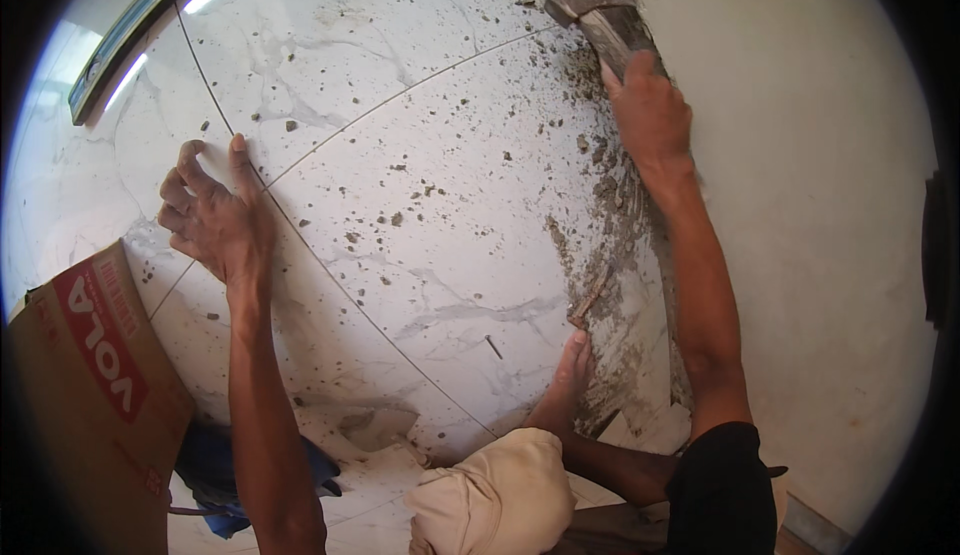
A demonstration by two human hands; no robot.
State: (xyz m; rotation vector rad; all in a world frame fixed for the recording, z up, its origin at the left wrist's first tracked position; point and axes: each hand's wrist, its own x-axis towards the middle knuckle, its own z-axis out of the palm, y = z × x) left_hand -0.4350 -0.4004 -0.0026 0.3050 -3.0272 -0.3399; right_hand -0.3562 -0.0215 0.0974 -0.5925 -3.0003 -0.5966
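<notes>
My left hand [220,213] rests with curled but separated fingertips on the white marble-patterned tiles [455,155], holding nothing, beside a grout joint. My right hand [650,115] grips the grey, dirty handle of a hammer [595,5], whose head is at the rough, mortar-covered tile edge [585,75] along the right. Small grey chips are scattered over the tiles. A bare foot [568,365] is at the lower middle, its toes touching a short rusty, dirty piece [588,300] that I cannot make out. A nail [494,347] lies nearby.
A cardboard box [60,375] stands at the lower left, with blue cloth [205,460] beside it. A long metal bar [130,35] crosses the upper left. A plain pale surface [800,235] runs along the right. My bent knee in beige cloth [490,495] fills the bottom middle.
</notes>
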